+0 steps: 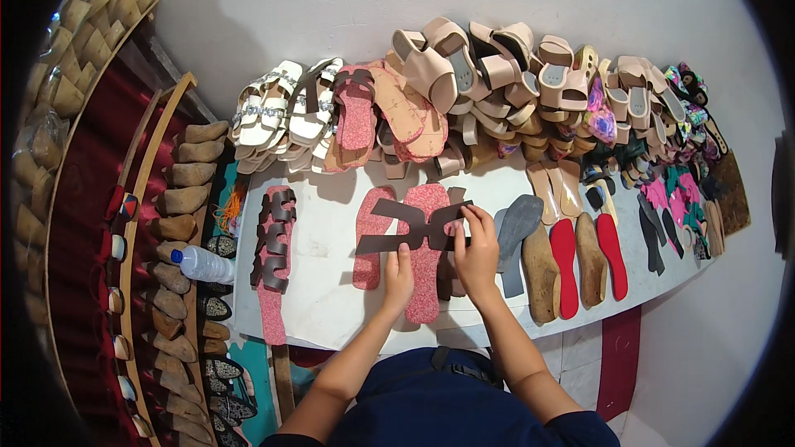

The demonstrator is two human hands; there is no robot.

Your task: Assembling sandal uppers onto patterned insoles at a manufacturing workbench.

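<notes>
Both my hands hold a dark brown H-shaped sandal strap (429, 232) above the table. My left hand (399, 280) pinches its lower left part between thumb and fingers. My right hand (477, 258) grips the right side, fingers over the upper arm and thumb by the lower one. Beneath the strap lies a pink speckled insole (424, 285), with a second pink insole (368, 271) to its left. More dark brown pieces show partly behind my right hand. Farther left rests a pink insole (273, 327) with brown looped straps (274, 261) along it.
Wooden shoe lasts (542, 277), red insoles (565, 265) and grey sole pieces (522, 228) lie at the right. Beige sandals (431, 74) and white sandals (269, 108) are heaped along the wall. A water bottle (205, 265) sits beside a rack of lasts (184, 199) on the left.
</notes>
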